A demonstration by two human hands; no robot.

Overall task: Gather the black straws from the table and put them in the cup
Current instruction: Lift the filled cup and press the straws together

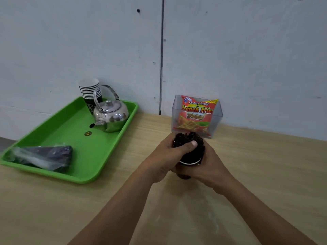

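Centre of the counter, and both hands are locked together on one spot. The left hand has its grip wrapped around the bundle of black straws, thumb laid straight across the front of them. The right hand comes in from the other side, its grip curled round the cup, whose white rim peeks out between the two hands. The straws stand upright in that cup, packed tight, their open ends bunched above the thumb. Whether the cup's base is sitting on the counter or held just off it, I can't tell: the hands cover it.

Just behind the straws, against the wall, a clear plastic box holds a red packet of French fries snacks. Off to the left lies a green tray. At its far end sits a shiny metal kettle, spout pointing at the camera, with a stack of paper cups right behind it. At the near end of the tray lies a plastic bag of dark contents, too blurred to identify.
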